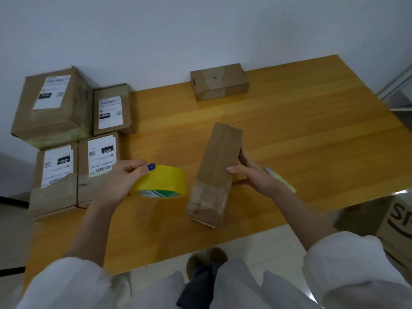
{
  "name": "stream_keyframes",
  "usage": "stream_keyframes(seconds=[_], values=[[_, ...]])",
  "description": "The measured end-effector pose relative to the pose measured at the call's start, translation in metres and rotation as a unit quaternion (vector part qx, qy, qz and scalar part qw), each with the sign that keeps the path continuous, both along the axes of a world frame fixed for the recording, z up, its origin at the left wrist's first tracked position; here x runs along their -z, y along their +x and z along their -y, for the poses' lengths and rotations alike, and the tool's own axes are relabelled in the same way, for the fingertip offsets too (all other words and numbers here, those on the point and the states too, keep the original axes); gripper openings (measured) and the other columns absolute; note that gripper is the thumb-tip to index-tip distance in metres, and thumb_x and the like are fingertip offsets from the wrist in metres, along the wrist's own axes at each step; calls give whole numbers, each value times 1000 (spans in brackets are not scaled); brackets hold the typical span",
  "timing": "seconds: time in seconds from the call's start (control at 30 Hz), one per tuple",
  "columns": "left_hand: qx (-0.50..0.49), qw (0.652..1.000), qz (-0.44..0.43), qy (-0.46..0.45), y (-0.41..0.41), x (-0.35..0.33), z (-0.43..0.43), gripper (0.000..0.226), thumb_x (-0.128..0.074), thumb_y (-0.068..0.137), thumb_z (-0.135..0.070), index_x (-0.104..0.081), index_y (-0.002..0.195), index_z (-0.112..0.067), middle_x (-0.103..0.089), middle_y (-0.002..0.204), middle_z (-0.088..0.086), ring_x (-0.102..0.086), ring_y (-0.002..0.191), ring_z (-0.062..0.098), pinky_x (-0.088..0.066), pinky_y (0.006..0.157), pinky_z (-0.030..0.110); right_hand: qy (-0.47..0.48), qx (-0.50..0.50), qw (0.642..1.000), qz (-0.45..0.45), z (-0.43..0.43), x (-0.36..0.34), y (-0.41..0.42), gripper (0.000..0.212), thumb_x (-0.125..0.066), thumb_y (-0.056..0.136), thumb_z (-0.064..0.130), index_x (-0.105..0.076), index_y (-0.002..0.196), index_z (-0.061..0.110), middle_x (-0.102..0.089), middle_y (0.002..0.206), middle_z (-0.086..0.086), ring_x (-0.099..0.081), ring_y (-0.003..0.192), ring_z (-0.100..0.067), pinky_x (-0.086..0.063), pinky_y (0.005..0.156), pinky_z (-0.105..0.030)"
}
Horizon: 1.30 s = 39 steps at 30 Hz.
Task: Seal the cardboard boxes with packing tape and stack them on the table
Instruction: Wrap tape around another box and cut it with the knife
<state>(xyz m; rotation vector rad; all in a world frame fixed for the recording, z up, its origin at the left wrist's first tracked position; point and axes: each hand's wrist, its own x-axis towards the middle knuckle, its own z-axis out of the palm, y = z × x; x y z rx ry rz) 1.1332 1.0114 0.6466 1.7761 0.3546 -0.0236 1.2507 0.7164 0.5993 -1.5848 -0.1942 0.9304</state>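
Starting at the left edge of the table (312, 141), four labelled boxes (55, 170) sit bunched together. Next comes the yellow tape roll (166, 181), then a long narrow box (217, 166) angled mid-table, with one small box (219, 82) well apart at the back.

What I'd worry about: the long box seems to have clear tape only round its near end. With just one hand steadying it, pulling tape across could skew it and lay the strip crooked or wrinkled. A freshly pulled end could also fold onto itself.

Grip-wise, the left hand (124, 179) is curled over the roll with the thumb on its outer face, so it's holding it. The right hand (252, 177) is wrapped round the long box's right edge — thumb on the top face, fingers round the side.
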Motion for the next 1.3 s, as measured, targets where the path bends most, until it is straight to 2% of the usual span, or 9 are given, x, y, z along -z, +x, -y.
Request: stream_keyframes(seconds=[0.23,0.3,0.4,0.53,0.67,0.93,1.07,1.17,1.3], values=[[-39,998,-39,-24,4,18,12,33,-49,93,-11,-63,65,-2,-58,45,-4,-55,43,3,-41,48,9,-43,75,996,12,-13,-17,-10,91,-64,90,29,1,151,44,-37,140,17,-46,124,-13,-48,85,-32],[-37,998,-26,-37,3,20,12,34,-51,90,-18,-62,63,0,-55,46,-3,-53,43,6,-40,47,11,-126,130,981,70,-29,-25,-23,83,-52,98,31,11,153,30,-21,156,6,-33,139,-22,-44,100,-38],[-28,997,-23,-62,-4,23,20,35,-54,81,-31,-57,50,-15,-47,45,-5,-47,41,7,-36,45,13,-300,113,934,160,-64,-30,-55,85,-36,98,54,20,151,17,9,161,-9,-18,144,-34,-33,108,-45],[-39,995,-26,-91,-19,34,32,41,-69,73,-36,-50,39,-24,-42,43,-8,-42,38,6,-34,42,15,-471,90,789,383,-89,-15,-75,83,-27,96,61,-9,153,2,-24,149,-35,-50,118,-44,-53,79,-43],[-48,994,-18,-93,-23,35,32,43,-65,76,-35,-46,39,-25,-40,43,-8,-39,39,7,-33,44,17,-481,96,773,403,-90,-10,-73,86,-20,93,66,-15,152,3,-27,147,-37,-50,118,-45,-50,85,-46],[-59,993,-11,-102,-24,23,36,41,-65,82,-37,-58,44,-23,-52,46,-4,-52,43,9,-41,48,15,-407,50,867,282,-78,-28,-53,107,-56,85,61,14,152,16,-2,158,-16,-20,138,-38,-38,100,-46],[-19,993,1,-113,-23,6,43,41,-65,80,-45,-58,42,-31,-51,46,-10,-51,44,2,-39,49,12,-153,126,977,79,-59,-12,-35,104,-70,78,44,-2,155,24,-24,156,-3,-36,135,-26,-38,107,-47],[43,996,4,-84,-18,-2,53,21,-62,85,-40,-73,74,-26,-68,72,-5,-63,68,7,-46,65,18,-110,126,986,-17,-56,2,-29,108,-69,62,45,-15,154,27,-46,144,-1,-53,117,-21,-49,90,-37],[95,994,-21,-58,-13,-4,71,56,-58,83,-45,-61,101,9,-60,100,30,-58,85,27,-45,77,40,-90,133,985,-66,-65,20,-29,110,-81,62,58,-20,150,32,-54,136,-1,-59,111,-23,-54,86,-41]])
